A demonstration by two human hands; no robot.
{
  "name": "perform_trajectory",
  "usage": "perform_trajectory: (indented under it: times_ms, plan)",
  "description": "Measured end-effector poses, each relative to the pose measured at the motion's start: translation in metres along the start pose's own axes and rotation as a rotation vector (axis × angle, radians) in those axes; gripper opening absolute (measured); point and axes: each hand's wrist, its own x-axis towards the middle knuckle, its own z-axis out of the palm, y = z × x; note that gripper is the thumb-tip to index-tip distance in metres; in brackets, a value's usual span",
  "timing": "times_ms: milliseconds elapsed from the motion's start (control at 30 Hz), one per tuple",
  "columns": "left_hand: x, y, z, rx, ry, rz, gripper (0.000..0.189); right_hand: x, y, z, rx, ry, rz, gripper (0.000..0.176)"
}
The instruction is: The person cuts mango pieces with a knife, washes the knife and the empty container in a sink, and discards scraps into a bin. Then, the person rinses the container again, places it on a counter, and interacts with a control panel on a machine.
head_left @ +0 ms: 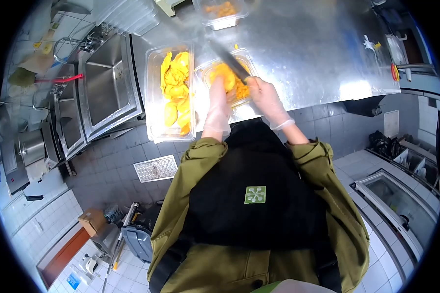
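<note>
Finding: your left hand [217,110] grips the yellow fruit piece [223,73], fingers curled over its near end. It is held above the small clear tub [252,59], straight ahead of your chest on the counter [303,44].

Your right hand [268,100] is wrapped round the handle of the knife [232,64]. The blade's long axis runs diagonally away from you and leftward, crossing just beside the fruit. The blade is blurred, so I cannot tell whether it touches. The left hand is nearer the fruit.

Materials: both hands wear thin translucent gloves. The fruit looks soft, moist and rounded. The counter is brushed steel with glare. To your left, a larger clear tray [152,97] holds flat yellow slices beside a steel sink [102,83].
</note>
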Motion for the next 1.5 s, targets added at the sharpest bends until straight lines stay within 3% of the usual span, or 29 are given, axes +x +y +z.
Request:
perform_trajectory:
  times_ms: [67, 167, 267, 367, 500, 600, 700, 800, 933, 1033, 1133, 1233, 1333, 1433, 1500]
  plan:
    - [-0.006, 0.002, 0.003, 0.011, 0.043, 0.012, 0.025, -0.006, -0.004, 0.006, 0.260, 0.170, 0.031, 0.032]
    - [0.003, -0.007, 0.001, 0.005, 0.079, 0.015, 0.029, -0.004, 0.001, 0.004, 0.046, -0.048, -0.008, 0.031]
    - [0.001, -0.005, 0.006, 0.013, 0.107, 0.033, 0.032, -0.009, -0.010, 0.003, 0.094, 0.214, -0.049, 0.029]
    - [-0.005, -0.008, 0.010, -0.010, 0.093, 0.066, 0.033, -0.002, 0.005, 0.010, -0.192, 0.088, -0.176, 0.025]
    - [-0.004, -0.005, 0.011, -0.054, 0.078, 0.055, 0.033, -0.012, -0.014, 0.003, -0.051, 0.240, -0.164, 0.025]
    - [0.003, -0.013, 0.011, -0.002, 0.133, 0.052, 0.035, -0.008, -0.011, 0.009, -0.283, 0.129, -0.217, 0.025]
    - [0.002, -0.010, 0.014, -0.069, 0.018, 0.085, 0.036, -0.012, -0.020, 0.004, -0.117, 0.336, -0.233, 0.025]
    - [0.012, -0.022, 0.003, 0.014, 0.055, 0.122, 0.038, -0.007, -0.013, 0.004, -0.391, 0.164, -0.236, 0.027]
    - [-0.003, -0.015, 0.013, -0.017, 0.042, 0.142, 0.037, -0.012, -0.012, 0.002, -0.207, 0.314, -0.279, 0.028]
    - [0.004, -0.022, 0.006, 0.085, 0.077, 0.159, 0.038, -0.008, -0.008, 0.003, -0.377, 0.148, -0.208, 0.025]
    - [0.006, -0.019, 0.012, -0.042, 0.082, 0.129, 0.038, -0.010, -0.015, 0.001, -0.056, 0.306, -0.125, 0.025]
    - [0.005, -0.019, 0.012, 0.164, 0.114, 0.107, 0.039, -0.001, -0.010, -0.002, -0.261, 0.028, -0.067, 0.025]
    - [0.003, -0.015, 0.013, -0.006, 0.058, 0.085, 0.038, -0.005, -0.014, -0.003, -0.085, 0.235, -0.103, 0.026]
    - [0.002, -0.020, 0.010, 0.160, 0.113, 0.155, 0.034, 0.000, -0.008, -0.002, -0.312, 0.012, -0.124, 0.025]
    - [0.002, -0.017, 0.012, 0.063, 0.089, 0.139, 0.034, -0.005, -0.011, -0.002, -0.198, 0.113, -0.091, 0.025]
